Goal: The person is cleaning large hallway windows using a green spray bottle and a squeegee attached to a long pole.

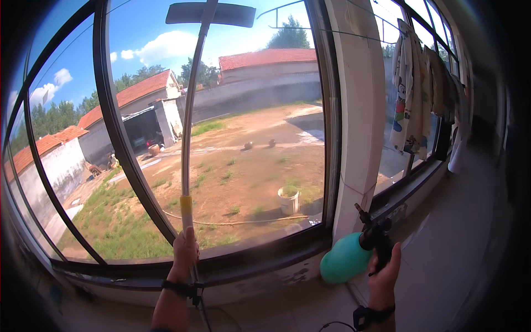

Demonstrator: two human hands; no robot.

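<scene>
My left hand [186, 250] grips the lower part of a long metal pole [191, 103] with a yellow collar. The pole stands nearly upright before a large window pane [257, 166], and a wide dark flat head [232, 15], like a window squeegee's, crosses its top. Whether that head touches the glass I cannot tell. In my right hand [383, 265] is the black handle of a green pump spray bottle [346, 258]. Its nozzle points up and left, and the bottle is tilted beside the sill. Black straps circle both wrists.
A dark window frame [332, 124] borders the pane above a dark sill [265, 259]. To the right stands a pale pillar [356, 103]. Beyond it, clothes [408, 91] hang by more windows along a tiled floor [439, 249]. Outside lie a yard and a white bucket [289, 200].
</scene>
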